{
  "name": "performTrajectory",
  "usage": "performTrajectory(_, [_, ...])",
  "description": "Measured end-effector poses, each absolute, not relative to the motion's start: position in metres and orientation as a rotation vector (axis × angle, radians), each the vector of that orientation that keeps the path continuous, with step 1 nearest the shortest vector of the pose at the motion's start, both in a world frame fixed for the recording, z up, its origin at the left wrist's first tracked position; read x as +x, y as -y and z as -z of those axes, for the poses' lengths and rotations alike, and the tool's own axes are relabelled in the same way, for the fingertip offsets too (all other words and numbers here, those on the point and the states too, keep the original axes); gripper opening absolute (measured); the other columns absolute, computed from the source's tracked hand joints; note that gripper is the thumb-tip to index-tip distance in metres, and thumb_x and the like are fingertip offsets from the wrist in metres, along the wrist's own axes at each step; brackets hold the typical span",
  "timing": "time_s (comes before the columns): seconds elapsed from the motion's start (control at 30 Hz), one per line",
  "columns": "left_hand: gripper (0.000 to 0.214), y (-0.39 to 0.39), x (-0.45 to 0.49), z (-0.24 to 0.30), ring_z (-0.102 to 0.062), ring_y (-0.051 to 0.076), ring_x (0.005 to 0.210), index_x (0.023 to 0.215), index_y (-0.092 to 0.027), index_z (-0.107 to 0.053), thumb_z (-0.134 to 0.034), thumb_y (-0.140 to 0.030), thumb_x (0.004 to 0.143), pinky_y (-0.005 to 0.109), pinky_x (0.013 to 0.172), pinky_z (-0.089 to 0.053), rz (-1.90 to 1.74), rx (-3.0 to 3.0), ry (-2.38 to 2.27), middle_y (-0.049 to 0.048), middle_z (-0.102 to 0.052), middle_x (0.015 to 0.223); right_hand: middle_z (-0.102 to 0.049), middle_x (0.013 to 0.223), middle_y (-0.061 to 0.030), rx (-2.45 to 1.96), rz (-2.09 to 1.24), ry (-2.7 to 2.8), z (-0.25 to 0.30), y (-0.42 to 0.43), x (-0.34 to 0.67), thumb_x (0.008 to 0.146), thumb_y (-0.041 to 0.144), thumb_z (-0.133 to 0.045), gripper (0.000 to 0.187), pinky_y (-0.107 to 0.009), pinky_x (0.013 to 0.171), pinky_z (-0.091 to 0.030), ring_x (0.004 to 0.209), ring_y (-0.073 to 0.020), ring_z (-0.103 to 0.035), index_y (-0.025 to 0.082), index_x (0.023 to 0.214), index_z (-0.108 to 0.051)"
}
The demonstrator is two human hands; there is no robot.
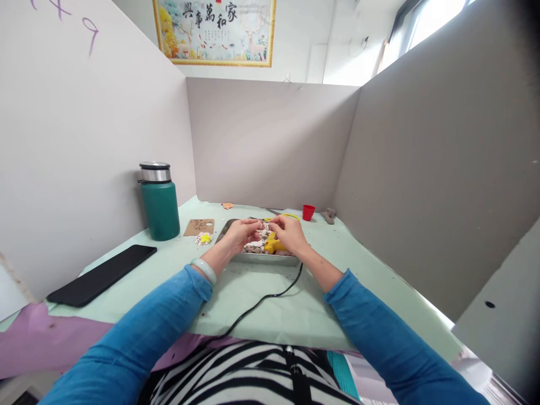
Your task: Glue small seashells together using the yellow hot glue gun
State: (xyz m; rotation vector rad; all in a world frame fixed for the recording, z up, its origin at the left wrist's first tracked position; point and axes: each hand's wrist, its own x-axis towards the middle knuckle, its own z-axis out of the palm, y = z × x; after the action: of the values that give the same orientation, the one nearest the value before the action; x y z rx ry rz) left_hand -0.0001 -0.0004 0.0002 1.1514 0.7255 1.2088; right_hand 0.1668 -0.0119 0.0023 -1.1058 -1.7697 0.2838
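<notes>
Over a shallow metal tray [266, 259], my left hand [241, 234] and my right hand [290, 232] face each other with a small gap between them. Fingers and thumb of the left are pinched together, and a tiny pale bit shows at their tips, too small to name. The right hand is also closed in a pinch, and whatever it may hold is hidden by its fingers. Inside the tray lie many small shells or pebbles [253, 246] in white, brown and pink. A yellow glue gun [273, 244] rests among them, below the right hand.
Left of the tray are a yellow-and-white flower-like piece [203, 238], a brown card [199, 226], a green bottle [160, 205] and a black flat object [105, 274]. Behind stand yellow-handled scissors [291, 216] and a red cup [308, 212]. A black cord [261, 299] crosses in front. Partitions [270, 140] enclose the table.
</notes>
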Motion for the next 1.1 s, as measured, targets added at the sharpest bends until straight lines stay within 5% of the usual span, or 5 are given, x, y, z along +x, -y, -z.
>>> performTrajectory(0.7, [0.021,0.003,0.004,0.001,-0.058,0.010,0.053,0.074,-0.011,-0.056,-0.074,-0.013,0.063,0.031,0.064,-0.053,-1.237,1.292,-0.813,0.0014,-0.057,0.064,-0.066,0.070,-0.0006,-1.168,-0.256,1.833,-0.003,0.010,0.170,0.077,0.028,-0.053,0.015,-0.024,0.061,-0.040,0.065,-0.0140,-0.058,0.019,0.076,-0.065])
performTrajectory(1.1, [0.016,0.003,0.002,-0.003,-0.055,0.010,0.047,0.077,-0.012,-0.057,-0.068,-0.019,0.068,0.025,0.051,-0.050,-1.272,1.532,-1.013,0.0000,-0.057,0.058,-0.068,0.081,-0.0017,-1.344,-0.004,2.056,-0.012,0.014,0.177,0.082,0.040,-0.051,0.025,-0.025,0.060,-0.034,0.073,-0.0149,-0.058,0.021,0.083,-0.066])
